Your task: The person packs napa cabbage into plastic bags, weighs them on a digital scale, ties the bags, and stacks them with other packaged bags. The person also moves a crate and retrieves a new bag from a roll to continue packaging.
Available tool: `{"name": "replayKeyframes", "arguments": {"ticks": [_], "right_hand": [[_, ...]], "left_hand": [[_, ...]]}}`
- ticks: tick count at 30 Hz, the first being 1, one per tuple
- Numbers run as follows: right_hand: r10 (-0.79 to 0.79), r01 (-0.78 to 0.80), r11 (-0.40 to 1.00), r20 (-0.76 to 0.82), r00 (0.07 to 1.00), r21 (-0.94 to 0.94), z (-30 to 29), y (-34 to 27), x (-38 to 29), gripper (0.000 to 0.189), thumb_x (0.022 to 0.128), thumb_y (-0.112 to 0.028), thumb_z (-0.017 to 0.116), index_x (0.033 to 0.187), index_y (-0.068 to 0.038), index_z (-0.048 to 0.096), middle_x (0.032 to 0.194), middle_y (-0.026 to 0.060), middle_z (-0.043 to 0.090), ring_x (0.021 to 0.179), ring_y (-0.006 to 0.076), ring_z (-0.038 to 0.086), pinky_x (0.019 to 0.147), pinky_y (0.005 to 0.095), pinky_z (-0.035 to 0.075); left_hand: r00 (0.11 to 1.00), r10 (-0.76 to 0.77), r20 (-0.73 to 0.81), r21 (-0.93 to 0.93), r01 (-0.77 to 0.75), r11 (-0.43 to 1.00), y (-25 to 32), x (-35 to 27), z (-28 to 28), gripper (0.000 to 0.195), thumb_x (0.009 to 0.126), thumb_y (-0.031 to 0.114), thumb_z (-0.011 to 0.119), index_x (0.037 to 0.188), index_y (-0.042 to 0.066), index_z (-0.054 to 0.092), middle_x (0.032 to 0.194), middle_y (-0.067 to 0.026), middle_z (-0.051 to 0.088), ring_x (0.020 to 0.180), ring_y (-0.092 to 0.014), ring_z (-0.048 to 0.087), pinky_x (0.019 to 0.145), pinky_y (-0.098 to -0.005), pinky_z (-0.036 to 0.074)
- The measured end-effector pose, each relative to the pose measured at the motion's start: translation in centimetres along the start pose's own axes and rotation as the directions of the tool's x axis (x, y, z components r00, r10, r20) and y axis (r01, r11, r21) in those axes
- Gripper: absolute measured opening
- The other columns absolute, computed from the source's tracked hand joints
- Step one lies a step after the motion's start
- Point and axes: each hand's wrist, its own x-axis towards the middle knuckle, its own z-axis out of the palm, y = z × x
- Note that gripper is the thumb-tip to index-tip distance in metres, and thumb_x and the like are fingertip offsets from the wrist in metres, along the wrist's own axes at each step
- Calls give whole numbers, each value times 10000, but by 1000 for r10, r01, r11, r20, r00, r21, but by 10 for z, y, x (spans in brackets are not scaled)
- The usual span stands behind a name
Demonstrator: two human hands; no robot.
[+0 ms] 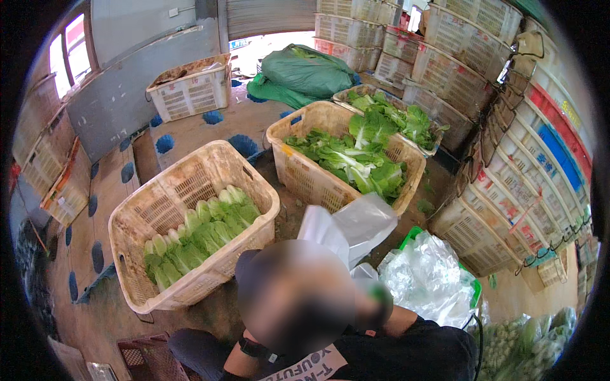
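A blurred patch hides both of my hands in front of my body, so their fingers and grip cannot be made out. My left wrist (255,347) wears a dark watch; my right forearm (402,321) comes in from the other side. A clear plastic bag (367,219) sticks up just beyond the patch, its lower part hidden. Ahead on the left, a dirty white plastic crate (190,185) contains a layer of leafy green cabbages (205,233) laid side by side. Straight ahead, another crate (305,171) holds loose leafy greens (348,157).
A pile of clear plastic bags (429,276) fills a green container (476,290) on my right. Stacked crates (505,209) line the right side. Bagged vegetables (519,347) lie at lower right. Behind stand a third crate of greens (400,116) and a green sack (305,71).
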Motion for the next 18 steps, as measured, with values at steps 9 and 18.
{"name": "replayKeyframes", "arguments": {"ticks": [9,18], "right_hand": [[130,-135,988,-63,990,-81,15,5,1,269,811,-269,669,807,-1,657,699,19,616,608,88,560,518,238,462],[116,-249,795,-265,957,-553,-45,-12,-23,308,761,-330,686,802,-25,667,699,98,652,632,158,613,593,298,510]], "left_hand": [[996,-41,75,-40,44,998,-8,-5,-4,79,792,65,640,820,9,591,768,-16,573,706,-90,519,650,-238,448],[927,-301,-225,-892,-71,447,-47,-11,-42,475,879,345,548,1227,30,476,1144,-117,579,1075,-249,528,920,-413,437]]}}
